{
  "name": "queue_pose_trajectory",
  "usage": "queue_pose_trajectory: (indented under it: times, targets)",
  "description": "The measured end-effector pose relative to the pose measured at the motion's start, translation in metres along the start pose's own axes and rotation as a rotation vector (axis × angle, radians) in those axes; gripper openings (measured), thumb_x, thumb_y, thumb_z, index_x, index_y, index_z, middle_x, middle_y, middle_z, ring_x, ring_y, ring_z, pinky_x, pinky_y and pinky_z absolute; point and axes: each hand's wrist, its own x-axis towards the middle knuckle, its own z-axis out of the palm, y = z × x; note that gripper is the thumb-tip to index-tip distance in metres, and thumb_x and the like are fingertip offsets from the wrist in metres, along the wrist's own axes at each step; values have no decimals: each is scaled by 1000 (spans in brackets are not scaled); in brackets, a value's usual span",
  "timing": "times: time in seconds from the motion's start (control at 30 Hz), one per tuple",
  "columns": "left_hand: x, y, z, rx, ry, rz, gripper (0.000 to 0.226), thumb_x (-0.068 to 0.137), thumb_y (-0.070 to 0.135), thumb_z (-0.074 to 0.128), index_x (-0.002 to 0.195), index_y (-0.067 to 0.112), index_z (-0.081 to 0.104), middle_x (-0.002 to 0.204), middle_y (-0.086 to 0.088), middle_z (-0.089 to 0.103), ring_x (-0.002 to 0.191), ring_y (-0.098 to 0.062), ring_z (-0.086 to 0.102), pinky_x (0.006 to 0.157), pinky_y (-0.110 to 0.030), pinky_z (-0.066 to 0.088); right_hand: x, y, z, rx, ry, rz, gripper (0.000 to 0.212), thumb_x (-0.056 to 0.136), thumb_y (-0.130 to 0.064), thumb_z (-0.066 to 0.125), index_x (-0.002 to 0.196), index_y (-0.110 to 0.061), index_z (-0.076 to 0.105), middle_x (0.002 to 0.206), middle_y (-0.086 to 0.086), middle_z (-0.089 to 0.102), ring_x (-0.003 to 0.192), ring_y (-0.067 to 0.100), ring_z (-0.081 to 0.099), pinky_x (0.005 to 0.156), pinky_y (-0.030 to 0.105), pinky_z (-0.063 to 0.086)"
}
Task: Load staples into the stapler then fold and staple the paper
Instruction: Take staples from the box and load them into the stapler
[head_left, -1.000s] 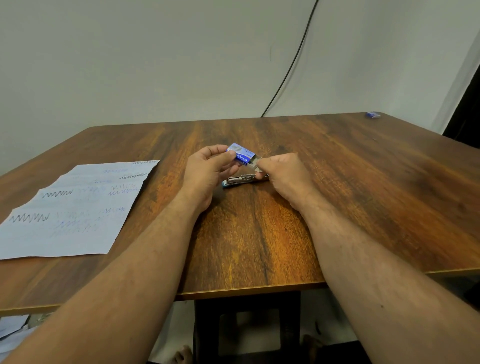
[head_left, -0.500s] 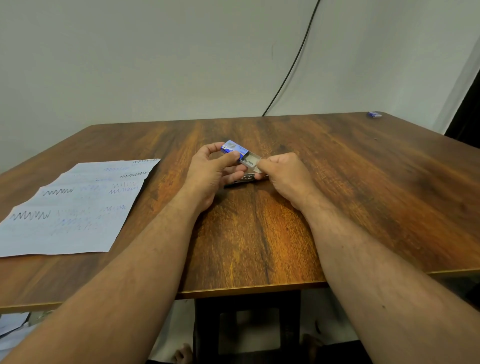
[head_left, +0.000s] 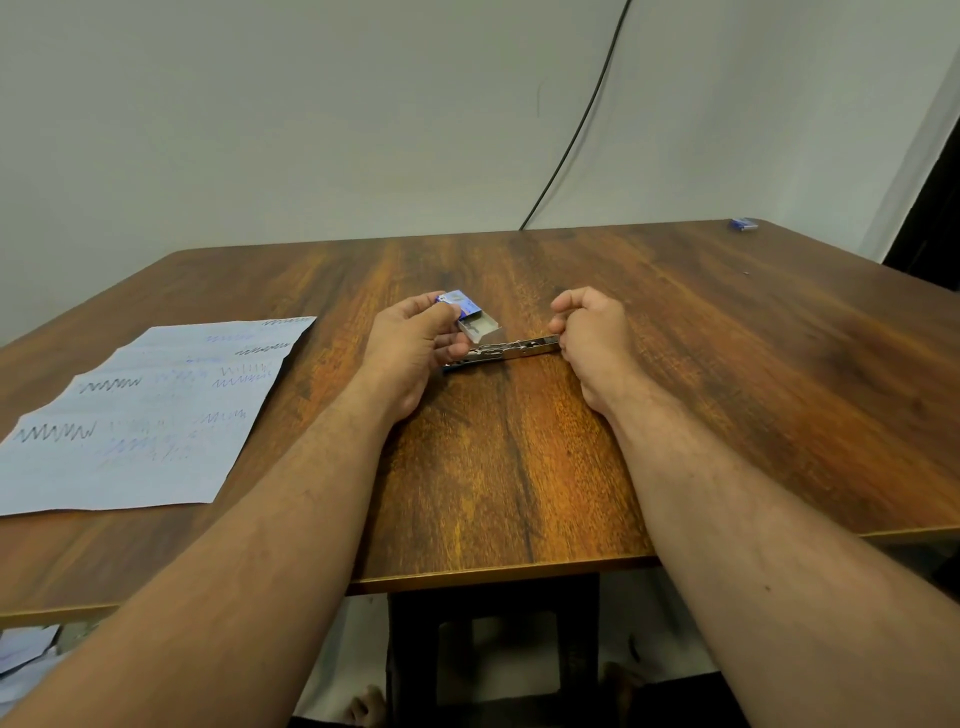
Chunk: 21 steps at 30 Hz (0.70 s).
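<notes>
Plain pale wall stands behind a brown wood-grain desk (head_left: 675, 389) that fills the middle of the frame, with a black cable (head_left: 582, 135) running down the wall to the desk's far edge. At the centre, the left hand (head_left: 415, 343) pinches a small blue staple box (head_left: 460, 304) between thumb and fingers, holding it just above the desk; its pale inner tray (head_left: 480, 328) is slid partway out toward the right and shows open. Just below and to the right of the tray, the stapler (head_left: 501, 352) lies opened flat on the desk, a long metal strip running from under the left hand's fingers across to the right hand (head_left: 592, 332). The right hand is curled, its fingertips closed at the stapler's right end; from here I cannot tell whether they pinch the stapler itself or something small against it. At the left of the frame, well apart from the hands, the paper (head_left: 140, 415) lies flat and unfolded on the desk, marked with zigzag scribbles. A second small blue box (head_left: 744, 224) sits at the desk's far right corner. Below the near edge, a dark stool (head_left: 493, 639) stands under the desk.
</notes>
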Motion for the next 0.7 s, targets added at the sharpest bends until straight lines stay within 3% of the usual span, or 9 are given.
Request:
queue_pose_trajectory:
  times: [0.1, 0.2, 0.3, 0.53, 0.7]
  targets:
    - [0, -1, -1, 26, -18, 13, 12, 96, -1, 58, 104, 6, 62, 63, 0, 72, 47, -10, 60, 49, -18, 52, 3, 4, -1, -20, 3, -35, 43, 81, 10, 40, 81, -25, 66, 85, -1, 64, 84, 17, 57, 74, 37, 49]
    - [1, -3, -1, 113, -62, 30, 18, 95, 0, 61, 111, 7, 65, 75, -7, 72, 50, -13, 60, 50, -20, 53, 3, 6, 3, 23, -32, -75, 44, 78, 15, 43, 80, -22, 66, 83, 1, 65, 73, 14, 61, 67, 32, 52]
    - [0, -4, -1, 133, -65, 21, 24, 94, 0, 61, 118, 3, 64, 75, -9, 72, 48, -12, 60, 49, -20, 53, 4, 8, 4, 66, -58, -80, 43, 80, 18, 48, 79, -20, 67, 82, 5, 68, 73, 18, 66, 72, 34, 58]
    - [1, 0, -2, 27, -31, -26, 12, 97, 3, 57, 105, 4, 66, 61, -1, 72, 50, -9, 62, 46, -15, 49, 1, 4, 4, 184, -76, -24, 21, 88, 8, 68, 83, -13, 68, 88, 11, 71, 84, 23, 75, 74, 27, 61]
    - [2, 1, -4, -16, -12, -53, 13, 96, 7, 58, 106, 3, 66, 81, -11, 70, 55, -11, 59, 46, -15, 49, 3, 6, 3, 172, -44, -21, 24, 90, 7, 66, 84, -16, 69, 94, 11, 73, 89, 22, 76, 78, 26, 61]
